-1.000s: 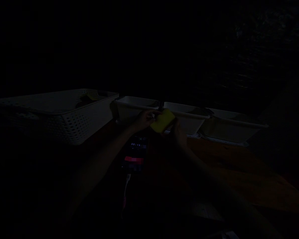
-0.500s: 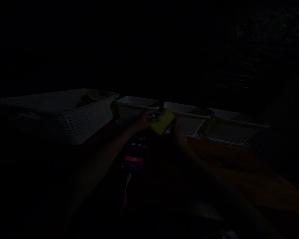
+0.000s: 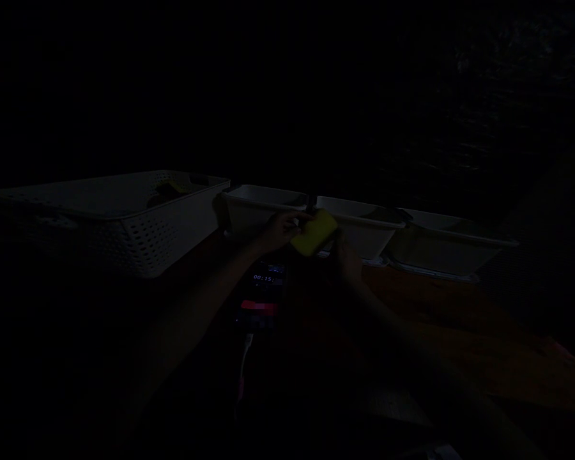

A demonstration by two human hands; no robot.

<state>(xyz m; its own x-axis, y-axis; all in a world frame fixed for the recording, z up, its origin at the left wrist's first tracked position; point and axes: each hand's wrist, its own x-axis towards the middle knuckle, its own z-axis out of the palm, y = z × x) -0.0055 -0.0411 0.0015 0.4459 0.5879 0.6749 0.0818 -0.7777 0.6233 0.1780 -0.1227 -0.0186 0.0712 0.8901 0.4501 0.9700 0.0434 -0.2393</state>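
The view is very dark. A yellow block that looks like a sponge [image 3: 314, 234] is held up in front of the middle container, tilted. My left hand [image 3: 278, 231] is closed on its left side, the fingers reaching over the upper left edge. At the block's right edge is my right hand [image 3: 347, 260], its fingers curled and partly lost in shadow. Both hands seem to hold the block between them. Below my left hand a lit phone [image 3: 261, 300] shows a timer, with a cable [image 3: 244, 358] running from its lower end.
To the left stands a large white perforated basket [image 3: 191, 220] with something yellow [image 3: 172, 186] inside. Three pale containers line the back: left [image 3: 246, 214], middle [image 3: 371, 236] and right [image 3: 453, 255]. A pinkish thing [image 3: 563, 351] lies at the wooden table's [image 3: 441, 319] right.
The hands and the yellow block have hardly moved; the block sits at a slightly different tilt. A pinkish thing has appeared at the right side of the table.
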